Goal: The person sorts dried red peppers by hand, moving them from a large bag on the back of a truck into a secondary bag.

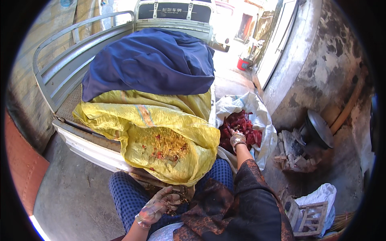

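The pods (254,136) look dark red, shiny; the right hand (238,138) touches them, its grip cannot be told; the left hand (158,207) is loosely open; a dark panel (173,14) bears pale lettering (172,10)

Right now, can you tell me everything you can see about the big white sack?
The white sack is beside the right side of the vehicle's cargo bed. It looks like thin, crinkly plastic, with its mouth spread wide open and its rim floppy and uneven. Dark red pieces are heaped inside; I can't tell exactly what they are. The person's right hand reaches in among them. The sack's bottom is hidden.
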Tool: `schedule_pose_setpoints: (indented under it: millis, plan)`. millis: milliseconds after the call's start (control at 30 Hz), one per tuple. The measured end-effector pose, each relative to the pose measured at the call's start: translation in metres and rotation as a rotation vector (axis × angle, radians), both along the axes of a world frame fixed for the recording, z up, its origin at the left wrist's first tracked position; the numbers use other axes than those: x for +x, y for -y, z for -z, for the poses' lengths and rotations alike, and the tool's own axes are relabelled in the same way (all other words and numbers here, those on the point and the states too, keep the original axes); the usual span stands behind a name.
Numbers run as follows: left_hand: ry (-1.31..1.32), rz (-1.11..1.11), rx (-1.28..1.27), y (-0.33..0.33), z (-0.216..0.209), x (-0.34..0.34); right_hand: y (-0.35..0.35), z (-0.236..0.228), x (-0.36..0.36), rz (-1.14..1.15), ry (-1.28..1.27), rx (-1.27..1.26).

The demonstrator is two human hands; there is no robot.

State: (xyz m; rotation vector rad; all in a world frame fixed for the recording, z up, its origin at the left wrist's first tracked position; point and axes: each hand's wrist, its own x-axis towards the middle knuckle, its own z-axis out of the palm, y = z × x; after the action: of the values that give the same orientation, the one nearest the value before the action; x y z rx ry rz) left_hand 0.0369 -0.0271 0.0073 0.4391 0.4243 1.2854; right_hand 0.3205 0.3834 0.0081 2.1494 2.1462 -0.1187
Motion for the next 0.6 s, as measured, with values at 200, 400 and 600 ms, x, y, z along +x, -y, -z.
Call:
schedule_pose_setpoints:
  millis: [200,400,600]
  plan:
    - [-0.018,0.002,-0.008,0.002,0.005,-0.003,-0.046,0.028,0.006,0.112,-0.093,-0.195]
    - [0.030,0.028,-0.060,0.005,0.002,-0.008,-0.083,0.066,0.025,0.159,-0.003,-0.448]
    - [0.055,-0.007,-0.105,0.013,0.011,-0.008,-0.062,0.046,-0.005,0.197,-0.074,-0.291]
